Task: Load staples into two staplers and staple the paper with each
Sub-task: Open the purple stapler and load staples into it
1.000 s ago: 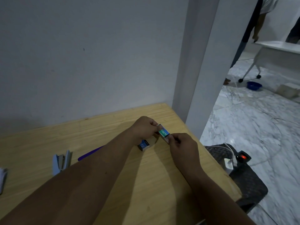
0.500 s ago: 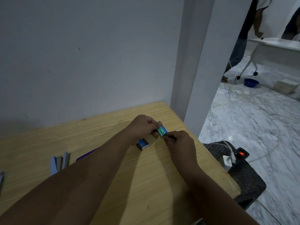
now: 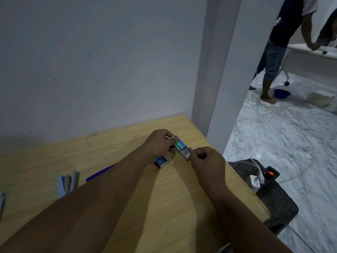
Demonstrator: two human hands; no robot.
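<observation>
My left hand (image 3: 158, 145) grips the sleeve of a small green and blue staple box (image 3: 180, 144) just above the wooden table (image 3: 173, 207). My right hand (image 3: 206, 161) pinches the box's inner tray (image 3: 186, 153), which sticks out of the sleeve towards me. A second, blue staple box (image 3: 160, 161) lies on the table under my left wrist. A light blue stapler (image 3: 67, 183) lies open at the left. Another stapler (image 3: 2, 201) shows only partly at the far left edge.
A purple pen-like stick (image 3: 102, 172) lies between the stapler and my left arm. The wall and a white pillar (image 3: 215, 70) border the table's far side. Right of the table stands a dark stool (image 3: 273, 201) with a charger and power strip. A person (image 3: 280, 42) stands far right.
The inner tray has slid further out of the sleeve under my right hand's pull. The view has shifted slightly; both hands stay at the same spot.
</observation>
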